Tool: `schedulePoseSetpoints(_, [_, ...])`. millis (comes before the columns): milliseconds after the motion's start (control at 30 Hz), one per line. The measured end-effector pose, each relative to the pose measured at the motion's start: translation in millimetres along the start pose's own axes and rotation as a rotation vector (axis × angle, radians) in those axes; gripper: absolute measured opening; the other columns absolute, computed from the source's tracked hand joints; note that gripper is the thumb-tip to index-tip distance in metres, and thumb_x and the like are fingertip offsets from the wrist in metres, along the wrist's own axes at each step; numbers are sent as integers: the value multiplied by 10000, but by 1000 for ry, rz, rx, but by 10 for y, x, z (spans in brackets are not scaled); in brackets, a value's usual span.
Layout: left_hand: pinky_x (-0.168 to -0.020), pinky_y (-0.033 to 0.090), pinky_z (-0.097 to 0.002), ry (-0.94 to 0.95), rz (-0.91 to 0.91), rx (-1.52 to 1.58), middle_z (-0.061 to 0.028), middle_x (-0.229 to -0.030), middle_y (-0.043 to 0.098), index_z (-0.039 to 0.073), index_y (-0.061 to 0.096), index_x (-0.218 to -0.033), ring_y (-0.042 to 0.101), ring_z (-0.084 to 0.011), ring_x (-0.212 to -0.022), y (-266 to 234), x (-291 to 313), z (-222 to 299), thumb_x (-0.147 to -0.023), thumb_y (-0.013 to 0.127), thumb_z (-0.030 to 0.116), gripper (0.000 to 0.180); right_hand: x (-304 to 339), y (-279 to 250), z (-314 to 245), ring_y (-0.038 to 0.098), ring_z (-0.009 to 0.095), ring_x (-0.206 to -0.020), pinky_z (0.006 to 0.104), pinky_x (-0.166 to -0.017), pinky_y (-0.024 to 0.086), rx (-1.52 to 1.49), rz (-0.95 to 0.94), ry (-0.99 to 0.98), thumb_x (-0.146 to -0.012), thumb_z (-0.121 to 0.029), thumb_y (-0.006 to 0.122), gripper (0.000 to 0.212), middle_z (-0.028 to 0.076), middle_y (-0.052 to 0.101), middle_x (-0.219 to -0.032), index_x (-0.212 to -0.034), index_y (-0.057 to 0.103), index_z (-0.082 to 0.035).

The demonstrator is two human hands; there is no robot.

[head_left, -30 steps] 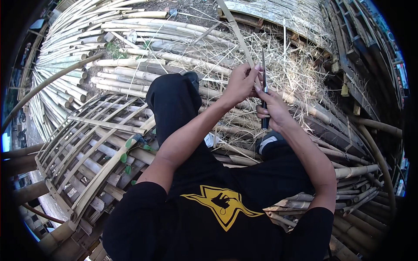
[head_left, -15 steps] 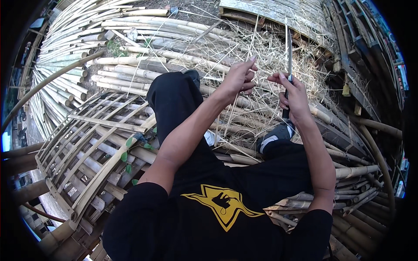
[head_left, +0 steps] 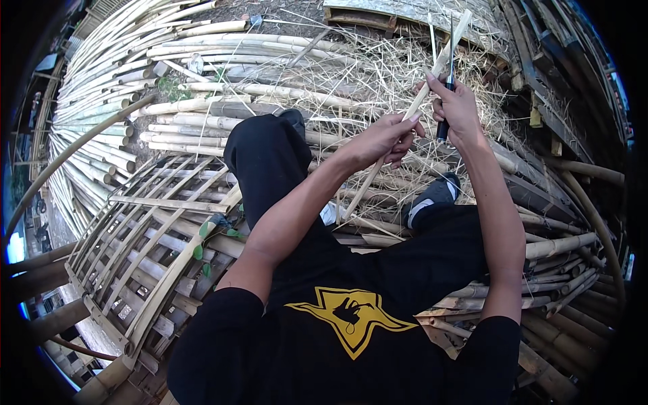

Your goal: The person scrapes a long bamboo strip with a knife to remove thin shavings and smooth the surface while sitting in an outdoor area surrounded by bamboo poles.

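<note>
A long pale bamboo strip runs slantwise through both my hands, its wide end far off to the upper right and its thin tail hanging toward my lap. My left hand pinches it between thumb and fingers, lower down. Farther along, my right hand grips the black handle of a knife, whose narrow blade points away from me and crosses the strip. The right thumb lies against the strip. Whether the blade's edge touches the strip I cannot tell.
Shavings litter the ground beyond my hands. Bamboo poles lie stacked ahead and left. A woven bamboo lattice stands beside my left leg, a wooden pallet at the far edge. More poles lie to the right.
My left hand has moved right and nearer to me, toward the right hand. The right hand has moved away from me with the knife. The strip's broad face now shows between them.
</note>
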State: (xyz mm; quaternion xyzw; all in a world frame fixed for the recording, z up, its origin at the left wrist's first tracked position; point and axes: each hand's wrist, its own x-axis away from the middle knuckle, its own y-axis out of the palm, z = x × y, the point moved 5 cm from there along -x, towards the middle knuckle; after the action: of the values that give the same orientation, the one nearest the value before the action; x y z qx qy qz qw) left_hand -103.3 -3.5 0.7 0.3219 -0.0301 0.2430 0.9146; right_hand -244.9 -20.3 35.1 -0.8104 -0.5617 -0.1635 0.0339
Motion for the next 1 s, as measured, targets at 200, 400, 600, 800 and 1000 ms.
schedulePoseSetpoints(200, [-367, 257, -200, 64, 139, -80, 71, -531, 313, 52, 514, -930, 250, -42, -388, -191, -56, -74, -1005, 371, 355, 343, -67, -85, -113, 342, 24, -398, 183, -365, 256, 71, 38, -119, -870, -162, 659, 176, 53, 633, -766, -857, 504, -77])
schedulePoseSetpoints(400, [-347, 220, -204, 80, 248, -66, 78, -523, 290, 94, 480, -868, 225, -33, -387, -314, -42, -55, -1004, 357, 382, 342, -32, -165, -181, 418, 78, -448, 263, -427, 314, 756, 13, -85, -957, -291, 478, 328, 62, 559, -651, -953, 576, 22])
schedulePoseSetpoints(600, [-348, 205, -199, 8, 194, 95, 78, -530, 291, 115, 437, -808, 223, -37, -389, -305, -54, -36, -1005, 342, 393, 353, 139, 6, -152, 542, 438, -702, 499, -632, 397, 1322, -129, -343, -960, -376, 430, 400, 247, 571, -699, -893, 501, 12])
schedulePoseSetpoints(800, [-347, 181, -200, -68, 171, 167, 82, -541, 276, 127, 428, -801, 211, -37, -403, -331, -52, -60, -1013, 320, 366, 338, 150, -46, -195, 518, 407, -608, 463, -566, 377, 1366, -129, -426, -970, -332, 433, 341, 222, 530, -633, -880, 492, -8])
schedulePoseSetpoints(1000, [-338, 150, -213, -53, 131, 250, 77, -516, 254, 123, 391, -776, 179, -43, -383, -367, -62, -53, -1011, 311, 384, 360, 105, -74, -112, 529, 412, -623, 473, -568, 383, 1394, -130, -406, -967, -338, 430, 329, 207, 538, -638, -888, 499, -27])
